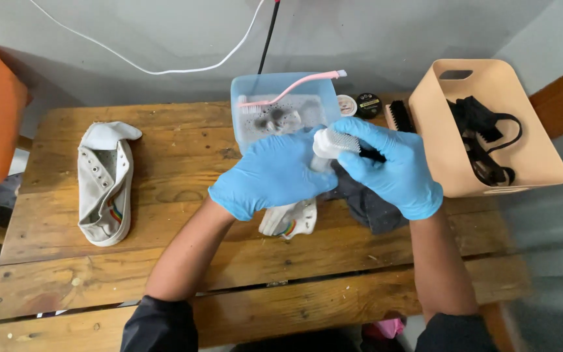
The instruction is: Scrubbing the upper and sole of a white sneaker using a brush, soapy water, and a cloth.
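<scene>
Canvas shoe (291,220) looks light and floppy (damp, likely slippery): your left hand (272,175) wraps it, your right hand (392,166) clenches a white brush (335,141) just above the shoe.

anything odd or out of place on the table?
Nothing spilled or broken. Two oddities: the pink toothbrush lies balanced across the rim of the translucent blue plastic tub, its handle overhanging, and the white canvas sneaker on the wooden table has no laces, its tongue flopped open.
</scene>
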